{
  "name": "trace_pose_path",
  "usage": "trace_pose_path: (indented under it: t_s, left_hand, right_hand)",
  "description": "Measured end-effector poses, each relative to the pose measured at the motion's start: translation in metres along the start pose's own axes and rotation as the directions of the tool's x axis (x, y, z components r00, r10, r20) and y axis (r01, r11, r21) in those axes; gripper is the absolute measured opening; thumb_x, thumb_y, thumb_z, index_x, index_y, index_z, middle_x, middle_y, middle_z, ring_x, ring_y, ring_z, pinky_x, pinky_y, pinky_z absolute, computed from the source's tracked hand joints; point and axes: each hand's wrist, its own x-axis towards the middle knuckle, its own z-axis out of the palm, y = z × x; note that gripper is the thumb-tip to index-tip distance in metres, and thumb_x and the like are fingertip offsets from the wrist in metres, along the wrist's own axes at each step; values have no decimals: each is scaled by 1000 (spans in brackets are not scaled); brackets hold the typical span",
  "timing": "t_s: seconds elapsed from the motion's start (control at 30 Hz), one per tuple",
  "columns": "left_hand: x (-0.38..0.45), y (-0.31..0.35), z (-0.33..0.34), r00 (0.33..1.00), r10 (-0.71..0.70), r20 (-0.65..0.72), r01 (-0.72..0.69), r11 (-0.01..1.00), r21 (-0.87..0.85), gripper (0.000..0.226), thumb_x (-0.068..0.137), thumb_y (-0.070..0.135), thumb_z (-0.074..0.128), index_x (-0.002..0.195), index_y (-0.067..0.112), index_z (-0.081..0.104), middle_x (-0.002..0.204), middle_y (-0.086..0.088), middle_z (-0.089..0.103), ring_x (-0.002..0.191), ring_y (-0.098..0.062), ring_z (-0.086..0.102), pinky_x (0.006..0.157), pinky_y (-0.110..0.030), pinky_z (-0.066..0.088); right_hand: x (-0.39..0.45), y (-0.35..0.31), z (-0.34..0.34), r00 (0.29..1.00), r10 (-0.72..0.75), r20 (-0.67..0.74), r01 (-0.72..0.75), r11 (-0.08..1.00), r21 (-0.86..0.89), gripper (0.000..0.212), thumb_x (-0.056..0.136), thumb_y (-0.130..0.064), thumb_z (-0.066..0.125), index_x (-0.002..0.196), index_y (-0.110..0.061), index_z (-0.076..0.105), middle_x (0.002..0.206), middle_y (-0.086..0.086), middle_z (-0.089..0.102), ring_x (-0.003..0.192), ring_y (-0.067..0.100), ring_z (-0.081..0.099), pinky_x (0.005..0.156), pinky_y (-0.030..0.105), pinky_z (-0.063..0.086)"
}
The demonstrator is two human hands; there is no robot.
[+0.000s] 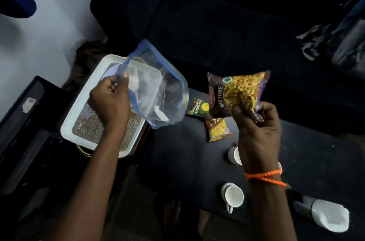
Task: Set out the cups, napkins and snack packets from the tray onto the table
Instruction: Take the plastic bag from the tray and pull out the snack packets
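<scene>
My left hand [110,102] pinches the rim of a clear plastic zip bag [158,90] with a blue seal, holding it up over the white tray [79,110]. My right hand [258,128] grips a "Mixture" snack packet [239,90] above the black table [187,152]. Two more snack packets lie on the table, a green one [198,107] and a yellow one [217,130]. A white cup [233,195] stands near the table's front edge. Another white cup [234,154] is partly hidden behind my right wrist. A white napkin [329,215] lies at the front right.
The tray rests on a small stand left of the table and has a woven mat [126,130] inside. A dark sofa [227,33] runs behind the table, with a bag [345,43] on it at the right. A black box [25,106] sits at far left.
</scene>
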Motion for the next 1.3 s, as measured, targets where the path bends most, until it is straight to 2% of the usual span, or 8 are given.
trace_pose_path:
  t_s: [0.23,0.43,0.53,0.67,0.8,0.97,1.17,1.3]
  left_hand:
    - [-19,-16,-9,998,-55,8,55,998,-37,27,90,41,72,76,19,71,60,6,61,46,7,49,50,-6,39]
    - [-34,-20,-2,995,-68,73,73,996,-60,31,89,43,73,65,26,64,55,9,53,51,0,43,54,-19,40]
    - [-46,-15,8,992,-80,93,87,993,-80,29,88,44,73,72,20,72,60,-2,62,57,-7,49,59,-28,44]
    - [-70,7,29,961,-165,221,202,966,-159,34,86,42,74,68,13,72,53,1,58,54,-13,49,57,-32,43]
    - [-110,38,57,737,-228,636,409,899,-153,40,94,24,69,54,19,72,45,7,59,41,-3,50,47,-17,42]
    - [-131,67,70,417,-111,902,511,850,-131,24,97,23,66,80,15,79,85,-10,75,81,-21,69,77,-31,57]
    - [-142,86,74,812,80,579,21,986,-165,46,79,59,74,121,43,69,126,12,71,119,-6,65,104,-37,53]
    - [-203,87,106,408,-124,904,311,950,-10,100,68,69,78,153,37,39,148,11,52,133,-9,55,113,-36,46]
  right_hand:
    - [25,129,-10,928,363,-81,-371,887,-274,39,74,18,74,83,-14,52,93,19,67,92,33,69,86,51,58]
    - [18,149,-22,943,164,-290,-329,592,-736,53,70,-18,87,115,-16,59,110,9,67,98,28,67,88,39,56]
    - [5,129,-26,968,30,-250,-204,674,-710,53,71,-34,87,114,-22,60,114,6,65,106,25,63,91,40,54]
    - [-13,96,-17,930,356,90,-303,882,-361,79,65,-51,87,135,-40,52,136,-2,61,127,17,58,101,53,53]
    - [-18,73,-4,716,352,602,-476,878,53,109,71,-25,90,157,-27,23,158,15,38,141,34,45,113,56,40]
    - [-13,35,-20,778,402,483,-508,854,108,57,86,4,69,138,6,46,130,29,57,119,39,55,107,53,43]
    - [5,-11,-88,896,439,76,-444,873,202,39,90,-5,57,67,-21,82,70,-6,78,71,6,75,61,17,58]
    - [0,-12,-131,879,474,-43,-476,879,-38,61,101,6,32,65,-12,78,62,-10,70,74,7,67,67,20,55]
